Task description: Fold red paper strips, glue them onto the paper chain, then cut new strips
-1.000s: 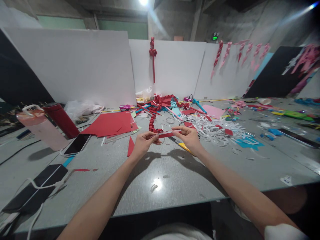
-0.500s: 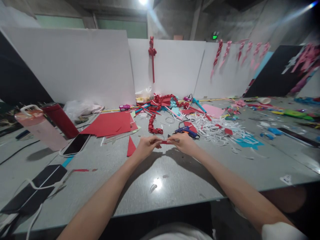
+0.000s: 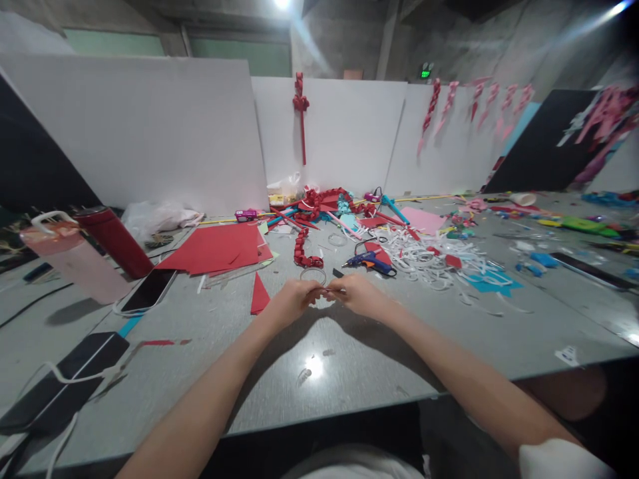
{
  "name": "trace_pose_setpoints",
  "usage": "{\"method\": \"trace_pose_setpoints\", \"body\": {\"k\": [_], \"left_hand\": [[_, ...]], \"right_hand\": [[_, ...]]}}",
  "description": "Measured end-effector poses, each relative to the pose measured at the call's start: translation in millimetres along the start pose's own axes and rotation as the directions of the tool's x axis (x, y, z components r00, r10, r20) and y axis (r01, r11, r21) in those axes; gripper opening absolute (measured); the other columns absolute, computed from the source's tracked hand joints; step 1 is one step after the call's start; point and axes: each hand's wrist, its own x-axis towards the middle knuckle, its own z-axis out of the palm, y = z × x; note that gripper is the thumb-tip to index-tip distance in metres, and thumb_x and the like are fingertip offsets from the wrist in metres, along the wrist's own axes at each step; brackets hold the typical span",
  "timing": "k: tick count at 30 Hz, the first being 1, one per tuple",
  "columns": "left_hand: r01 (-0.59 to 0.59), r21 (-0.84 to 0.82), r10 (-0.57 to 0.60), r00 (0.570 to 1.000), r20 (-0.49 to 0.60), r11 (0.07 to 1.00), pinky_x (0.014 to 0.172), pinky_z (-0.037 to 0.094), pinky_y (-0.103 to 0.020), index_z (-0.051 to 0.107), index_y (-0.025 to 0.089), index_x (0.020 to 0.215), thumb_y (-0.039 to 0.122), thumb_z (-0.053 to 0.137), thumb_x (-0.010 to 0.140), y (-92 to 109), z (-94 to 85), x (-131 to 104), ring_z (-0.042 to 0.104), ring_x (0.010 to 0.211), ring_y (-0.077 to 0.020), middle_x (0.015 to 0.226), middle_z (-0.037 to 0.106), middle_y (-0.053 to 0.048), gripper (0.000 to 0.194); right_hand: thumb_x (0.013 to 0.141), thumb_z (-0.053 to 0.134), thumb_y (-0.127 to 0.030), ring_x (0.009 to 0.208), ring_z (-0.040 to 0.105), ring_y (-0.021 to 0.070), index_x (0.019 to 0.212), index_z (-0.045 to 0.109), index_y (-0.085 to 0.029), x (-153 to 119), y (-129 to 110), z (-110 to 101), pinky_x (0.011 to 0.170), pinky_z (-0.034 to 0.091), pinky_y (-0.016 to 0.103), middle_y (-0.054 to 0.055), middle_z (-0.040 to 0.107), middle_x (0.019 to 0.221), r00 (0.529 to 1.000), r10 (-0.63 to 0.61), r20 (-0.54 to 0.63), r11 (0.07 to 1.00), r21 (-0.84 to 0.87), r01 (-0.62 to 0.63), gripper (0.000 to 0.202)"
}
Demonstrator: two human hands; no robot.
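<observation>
My left hand [image 3: 295, 297] and my right hand [image 3: 355, 294] meet above the table, fingertips pinched together. Between them is a small red paper strip [image 3: 325, 290], mostly hidden by the fingers. Just beyond the hands lie a clear tape ring [image 3: 313, 274] and a red folded-paper chain [image 3: 301, 249]. A blue glue gun [image 3: 372, 261] rests beyond my right hand. Left of my left hand is a red paper triangle [image 3: 259, 295].
Red paper sheets [image 3: 214, 246], a phone [image 3: 150, 290], a pink bottle [image 3: 80, 263] and a red tumbler [image 3: 117, 243] stand or lie at left. White paper strips [image 3: 424, 259] are heaped at right. White panels [image 3: 334, 140] rise behind, with a hanging red paper chain [image 3: 301, 103].
My hands have drawn closer together and slightly lower, so less of the red strip shows between them. The camera view has shifted a little.
</observation>
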Motion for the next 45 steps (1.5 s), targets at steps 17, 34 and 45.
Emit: {"method": "trace_pose_setpoints", "body": {"k": [17, 34, 45], "left_hand": [[0.279, -0.318, -0.331, 0.936, -0.121, 0.906, 0.054, 0.046, -0.024, 0.071, 0.015, 0.073, 0.044, 0.064, 0.094, -17, -12.9, 8, 0.063, 0.054, -0.0134, 0.063, 0.068, -0.003, 0.036], [0.201, -0.166, -0.223, 0.967, -0.127, 0.966, 0.060, 0.044, -0.025, 0.072, 0.016, 0.075, 0.040, 0.059, 0.099, -16, -5.9, 4, 0.061, 0.058, -0.0143, 0.061, 0.066, -0.002, 0.036], [0.004, 0.055, -0.008, 0.997, 0.076, 0.998, 0.064, 0.040, -0.026, 0.076, 0.017, 0.084, 0.030, 0.058, 0.100, -8, -0.3, 4, 0.057, 0.063, -0.0145, 0.068, 0.066, -0.002, 0.027]], "right_hand": [[0.097, 0.059, -0.043, 0.076, 0.072, 0.0208, 0.079, 0.076, -0.018, -8, 27, -53, 0.069, 0.048, 0.027, 0.007, 0.079, 0.078, 0.977, 0.175, 0.125, 0.962, 0.190, -0.197, 0.035], [0.098, 0.064, -0.038, 0.065, 0.063, 0.0183, 0.082, 0.075, -0.017, -5, 15, -31, 0.061, 0.033, 0.027, 0.007, 0.074, 0.074, 0.993, 0.060, 0.101, 0.993, -0.109, -0.049, 0.029], [0.102, 0.059, -0.033, 0.070, 0.064, 0.0179, 0.091, 0.077, -0.020, -2, -4, -5, 0.062, 0.029, 0.028, 0.008, 0.076, 0.079, 0.994, 0.023, 0.104, 0.972, -0.236, 0.002, 0.025]]}}
